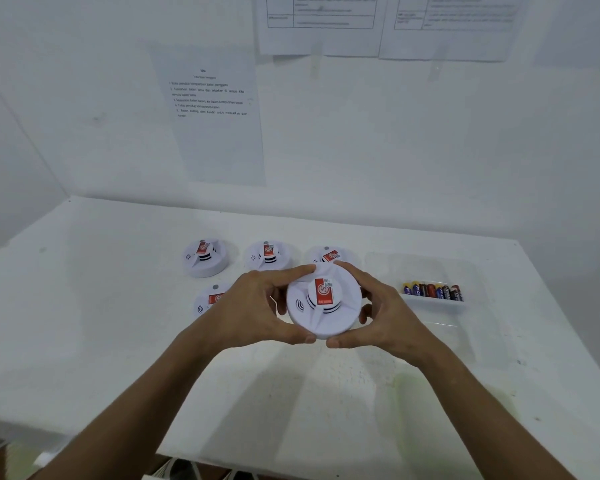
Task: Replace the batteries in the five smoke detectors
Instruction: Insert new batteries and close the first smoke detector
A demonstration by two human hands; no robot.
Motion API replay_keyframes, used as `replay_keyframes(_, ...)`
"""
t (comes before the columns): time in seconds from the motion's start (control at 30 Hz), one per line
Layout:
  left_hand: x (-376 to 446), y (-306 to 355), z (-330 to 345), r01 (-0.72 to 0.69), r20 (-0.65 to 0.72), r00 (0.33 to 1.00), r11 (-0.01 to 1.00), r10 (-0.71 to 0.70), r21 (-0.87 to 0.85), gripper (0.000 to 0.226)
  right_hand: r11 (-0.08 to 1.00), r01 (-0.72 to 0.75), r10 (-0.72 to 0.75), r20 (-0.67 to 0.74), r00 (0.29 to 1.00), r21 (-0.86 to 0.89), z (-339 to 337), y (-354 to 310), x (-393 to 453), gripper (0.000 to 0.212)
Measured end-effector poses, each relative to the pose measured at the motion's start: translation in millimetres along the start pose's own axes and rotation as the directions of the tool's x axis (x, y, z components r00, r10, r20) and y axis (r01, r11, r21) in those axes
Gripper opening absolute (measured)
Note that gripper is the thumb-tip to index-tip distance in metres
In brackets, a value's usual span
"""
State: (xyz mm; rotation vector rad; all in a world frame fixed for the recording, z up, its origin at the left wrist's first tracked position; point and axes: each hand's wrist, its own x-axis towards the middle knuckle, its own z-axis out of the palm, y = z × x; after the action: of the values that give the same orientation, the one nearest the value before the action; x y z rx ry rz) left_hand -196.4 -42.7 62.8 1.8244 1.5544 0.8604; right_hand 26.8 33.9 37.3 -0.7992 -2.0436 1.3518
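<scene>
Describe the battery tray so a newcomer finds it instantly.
On the white table, look right of the smoke detectors, beyond the right hand. The clear plastic tray there holds a row of dark batteries, the only non-white cluster.

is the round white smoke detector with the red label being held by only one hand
No, both hands grip the round white smoke detector with the red label: the left hand on its left edge, the right hand on its right.
</scene>
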Motion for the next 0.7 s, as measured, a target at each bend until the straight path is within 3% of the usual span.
replay_keyframes(0.7,-28.5,-18.7,-24.2,-0.046,0.108,0.993,0.997,0.053,-0.067,0.088,0.998,-0.062,0.061,-0.134,0.989,-0.003,54.6,-13.3,-20.0,0.098)
